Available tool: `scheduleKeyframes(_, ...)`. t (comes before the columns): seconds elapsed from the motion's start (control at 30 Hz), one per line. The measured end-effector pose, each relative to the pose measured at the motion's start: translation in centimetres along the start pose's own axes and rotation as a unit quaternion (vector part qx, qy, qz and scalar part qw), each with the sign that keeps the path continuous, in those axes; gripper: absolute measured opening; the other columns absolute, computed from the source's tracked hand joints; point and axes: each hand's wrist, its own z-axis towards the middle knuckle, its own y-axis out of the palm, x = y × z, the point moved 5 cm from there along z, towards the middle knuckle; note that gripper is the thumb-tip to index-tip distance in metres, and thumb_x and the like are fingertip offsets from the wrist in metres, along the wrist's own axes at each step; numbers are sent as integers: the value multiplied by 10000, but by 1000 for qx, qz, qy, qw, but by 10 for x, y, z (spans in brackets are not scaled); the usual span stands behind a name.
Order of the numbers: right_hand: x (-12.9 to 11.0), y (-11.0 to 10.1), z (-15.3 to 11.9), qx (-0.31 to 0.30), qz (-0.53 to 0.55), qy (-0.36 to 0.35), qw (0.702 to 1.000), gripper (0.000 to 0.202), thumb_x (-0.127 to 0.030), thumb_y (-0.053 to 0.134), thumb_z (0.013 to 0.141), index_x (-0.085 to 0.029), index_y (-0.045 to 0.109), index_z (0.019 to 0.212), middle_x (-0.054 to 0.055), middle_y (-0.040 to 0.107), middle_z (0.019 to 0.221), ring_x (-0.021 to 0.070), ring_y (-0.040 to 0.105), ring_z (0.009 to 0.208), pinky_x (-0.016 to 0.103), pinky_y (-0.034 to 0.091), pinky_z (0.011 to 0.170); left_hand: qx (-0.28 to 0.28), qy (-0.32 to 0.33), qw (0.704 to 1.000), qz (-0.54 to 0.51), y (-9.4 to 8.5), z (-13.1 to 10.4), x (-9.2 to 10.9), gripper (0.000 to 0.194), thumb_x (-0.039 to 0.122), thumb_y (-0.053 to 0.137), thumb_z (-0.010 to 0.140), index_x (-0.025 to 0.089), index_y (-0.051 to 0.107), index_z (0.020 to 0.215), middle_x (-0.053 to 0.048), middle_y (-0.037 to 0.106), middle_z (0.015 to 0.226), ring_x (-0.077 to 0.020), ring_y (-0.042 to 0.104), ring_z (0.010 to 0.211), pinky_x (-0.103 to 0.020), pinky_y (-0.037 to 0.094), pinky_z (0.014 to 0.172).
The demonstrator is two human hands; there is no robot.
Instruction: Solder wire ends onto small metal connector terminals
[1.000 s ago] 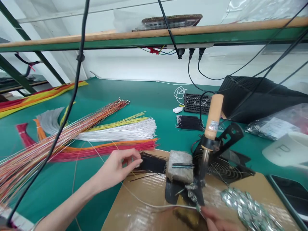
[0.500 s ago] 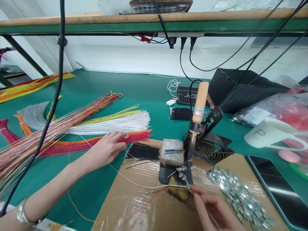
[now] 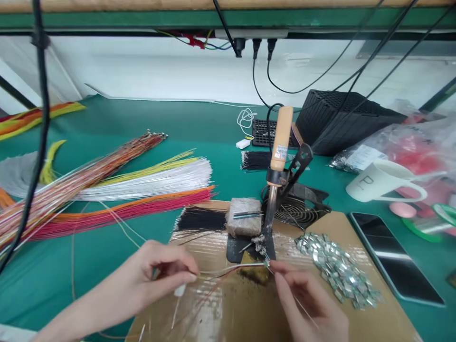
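Observation:
My right hand (image 3: 309, 299) is closed in a pinch on a small green circuit board (image 3: 267, 262), just under the tip of the soldering iron (image 3: 280, 147). White, red and black wires (image 3: 235, 267) run left from the board, and a thin pale strand (image 3: 302, 308) trails below my fingers. To the left, my left hand (image 3: 160, 273) pinches a thin wire (image 3: 206, 273) between thumb and forefinger, pointing at the board. The iron leans tip-down in a black stand (image 3: 295, 166), near a grimy yellow sponge (image 3: 254, 273).
Bundles of black (image 3: 201, 220), white (image 3: 153, 183) and red wires (image 3: 131, 213) lie left of a grey block (image 3: 244, 216). Right are a heap of small boards (image 3: 338, 268), a phone (image 3: 395, 256), a mug (image 3: 381, 183) and a fan (image 3: 295, 206). Cables hang from above.
My left hand has come from the red wire bundle to beside the board, its fingers now pinched on a thin wire. My right hand keeps the board at the iron tip. The view has shifted.

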Motion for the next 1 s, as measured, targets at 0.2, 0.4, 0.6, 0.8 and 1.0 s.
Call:
scheduleKeyframes(0.2,-9,-1,5,-71,9,-3,997,139,-214,747,884,-219,685,759,90,834,1036,230,810,997,267,650,846,55,56,995,-63,66,18,35,208,405,657,970,316,788,835,19,756,742,-145,693,627,-186,512,533)
scheduleKeyframes(0.4,-10,2,8,-82,5,-20,996,135,-168,698,872,-230,653,761,51,836,1006,206,807,964,300,625,877,110,124,981,-97,92,24,50,134,311,698,948,373,783,865,45,759,810,-138,729,693,-158,566,570)
scheduleKeyframes(0.6,-11,6,5,-98,20,-26,995,125,-150,690,857,-224,664,759,56,838,1003,212,813,945,304,633,840,116,124,985,-24,97,27,52,165,451,692,941,348,821,944,-38,766,833,-249,745,811,-299,620,621)
scheduleKeyframes(0.8,-12,2,9,-92,19,-19,995,129,-150,694,850,-226,662,751,43,842,994,200,816,936,289,632,837,138,124,983,12,91,34,51,216,516,689,922,379,819,1025,-40,768,887,-288,748,922,-353,639,664)
scheduleKeyframes(1.0,-18,-5,8,-78,11,-4,997,143,-145,696,850,-239,657,749,19,845,1009,188,814,968,282,621,874,280,101,954,39,83,27,52,130,440,674,961,403,796,983,2,736,1175,-264,718,1016,-393,623,788)
